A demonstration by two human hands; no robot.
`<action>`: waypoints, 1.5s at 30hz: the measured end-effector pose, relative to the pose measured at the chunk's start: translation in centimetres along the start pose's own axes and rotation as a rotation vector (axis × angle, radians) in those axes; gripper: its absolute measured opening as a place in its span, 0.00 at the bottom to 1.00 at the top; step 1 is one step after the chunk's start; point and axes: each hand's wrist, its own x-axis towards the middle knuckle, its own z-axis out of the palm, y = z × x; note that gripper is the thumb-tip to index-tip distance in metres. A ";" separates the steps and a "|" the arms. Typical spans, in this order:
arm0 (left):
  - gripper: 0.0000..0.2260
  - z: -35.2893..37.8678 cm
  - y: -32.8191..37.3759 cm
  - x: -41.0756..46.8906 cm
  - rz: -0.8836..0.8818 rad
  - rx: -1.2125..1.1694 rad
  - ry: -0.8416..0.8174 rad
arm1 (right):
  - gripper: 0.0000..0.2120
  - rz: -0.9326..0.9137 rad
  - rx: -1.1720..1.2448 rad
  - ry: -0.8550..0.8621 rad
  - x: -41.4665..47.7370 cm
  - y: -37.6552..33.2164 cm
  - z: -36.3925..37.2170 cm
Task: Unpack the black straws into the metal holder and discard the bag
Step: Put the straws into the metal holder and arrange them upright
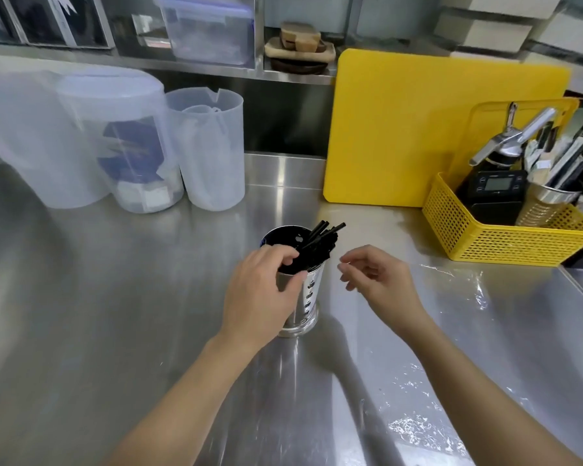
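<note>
At the rim of the holder (312, 297) the left hand (260, 294) grips; the right hand (374, 280) hovers loosely curled, empty. The bag (418, 427) at right looks flimsy, slippery: pinch an edge.

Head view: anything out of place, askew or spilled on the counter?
The straws lean bunched to the right in the holder, and the clear bag lies loose on the counter, not yet discarded. Nothing spilled.

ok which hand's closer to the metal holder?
Left. The left hand grips the metal holder at its near rim, fingertips by the black straws. The right hand hovers just right of it, not touching, holding nothing.
</note>
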 end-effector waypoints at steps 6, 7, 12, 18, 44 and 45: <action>0.11 1.0 -1.2 1.1 0.058 0.127 -0.087 | 0.13 -0.017 -0.008 -0.039 -0.1 -0.2 1.8; 0.11 1.2 -1.3 1.3 0.062 0.127 -0.091 | 0.13 -0.010 -0.002 -0.037 -0.1 -0.2 2.0; 0.09 1.7 -1.4 2.2 0.059 0.111 -0.102 | 0.13 0.015 -0.009 -0.050 0.4 0.0 2.4; 0.05 1.5 -1.5 3.2 -0.011 -0.081 -0.116 | 0.10 0.101 0.102 -0.016 1.4 -0.1 2.9; 0.08 -1.8 -2.0 8.4 -0.108 -0.346 -0.170 | 0.05 -0.048 0.107 -0.028 6.7 -3.4 2.8; 0.07 -2.0 -1.8 8.8 -0.097 -0.377 -0.150 | 0.06 -0.077 0.082 -0.024 7.2 -3.9 2.6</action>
